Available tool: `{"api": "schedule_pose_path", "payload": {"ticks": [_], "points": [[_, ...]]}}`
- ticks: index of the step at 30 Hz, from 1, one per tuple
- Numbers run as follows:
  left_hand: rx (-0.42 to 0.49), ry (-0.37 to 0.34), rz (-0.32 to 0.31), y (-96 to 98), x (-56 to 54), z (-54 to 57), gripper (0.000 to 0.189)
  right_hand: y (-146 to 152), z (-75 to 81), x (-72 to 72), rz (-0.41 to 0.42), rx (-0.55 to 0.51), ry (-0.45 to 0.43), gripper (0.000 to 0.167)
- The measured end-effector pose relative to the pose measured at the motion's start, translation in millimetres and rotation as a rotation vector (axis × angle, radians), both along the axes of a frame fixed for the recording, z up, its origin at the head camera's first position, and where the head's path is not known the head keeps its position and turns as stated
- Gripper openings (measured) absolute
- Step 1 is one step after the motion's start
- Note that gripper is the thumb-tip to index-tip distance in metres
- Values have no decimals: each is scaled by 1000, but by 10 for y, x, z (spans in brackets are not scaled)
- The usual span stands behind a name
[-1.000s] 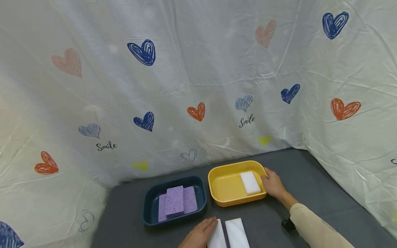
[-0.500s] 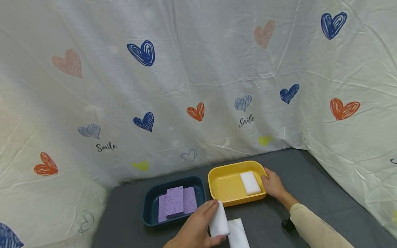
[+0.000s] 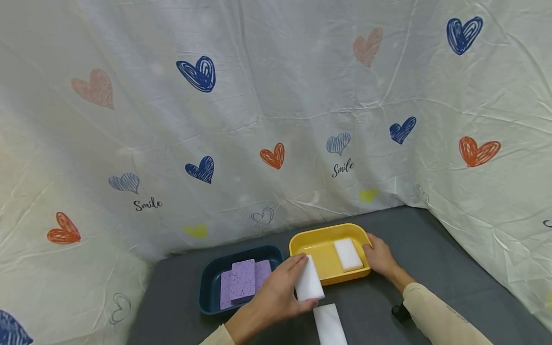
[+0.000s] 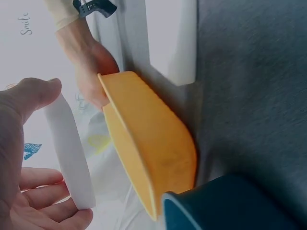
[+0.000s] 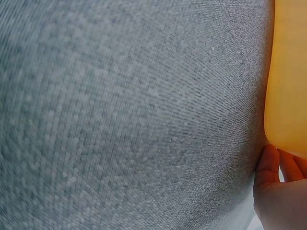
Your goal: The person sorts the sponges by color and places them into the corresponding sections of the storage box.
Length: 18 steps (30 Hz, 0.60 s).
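In the head view my left hand [image 3: 280, 290] holds a white sponge [image 3: 309, 281] between thumb and fingers, raised at the near left edge of the yellow tray [image 3: 316, 256]. The left wrist view shows that sponge [image 4: 71, 148] edge-on, gripped by its two ends. My right hand [image 3: 380, 256] pinches the tray's right rim, thumb on the inner side. Inside the tray, toward the right, lies another white sponge [image 3: 348, 254]. A further white sponge [image 3: 329, 325] lies on the table in front. The right wrist view catches only part of the right hand [image 5: 280, 184] by the tray's wall.
Left of the yellow tray stands a dark blue tray [image 3: 206, 287] with purple sponges [image 3: 243, 280] in it, partly behind my left hand. Both trays sit on a grey-covered table [image 3: 448, 268]. A white curtain [image 3: 241, 115] printed with hearts hangs behind and at the sides.
My left hand has picked up the left one of the two white sponges on the table and carried it forward to the yellow tray's near edge. The right hand stays on the rim.
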State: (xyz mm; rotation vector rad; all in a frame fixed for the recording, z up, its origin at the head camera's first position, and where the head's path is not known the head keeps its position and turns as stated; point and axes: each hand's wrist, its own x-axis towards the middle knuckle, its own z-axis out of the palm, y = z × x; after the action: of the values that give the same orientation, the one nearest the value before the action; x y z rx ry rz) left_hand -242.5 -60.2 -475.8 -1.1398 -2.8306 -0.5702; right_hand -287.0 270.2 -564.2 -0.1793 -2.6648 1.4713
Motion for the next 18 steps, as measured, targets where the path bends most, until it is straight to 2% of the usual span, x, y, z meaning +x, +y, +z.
{"api": "schedule_pose_path", "payload": {"ticks": [4, 11, 18], "points": [[-2, 4, -3, 111, -108, 49, 97, 11, -4, -4, -2, 1, -1, 48], [16, 57, -33, 274, -346, 106, 92, 14, -2, -11, -5, 12, -6, 49], [-25, -12, -4, 418, -575, 98, 92, 9, 1, -17, 0, -3, -11, 49]]}}
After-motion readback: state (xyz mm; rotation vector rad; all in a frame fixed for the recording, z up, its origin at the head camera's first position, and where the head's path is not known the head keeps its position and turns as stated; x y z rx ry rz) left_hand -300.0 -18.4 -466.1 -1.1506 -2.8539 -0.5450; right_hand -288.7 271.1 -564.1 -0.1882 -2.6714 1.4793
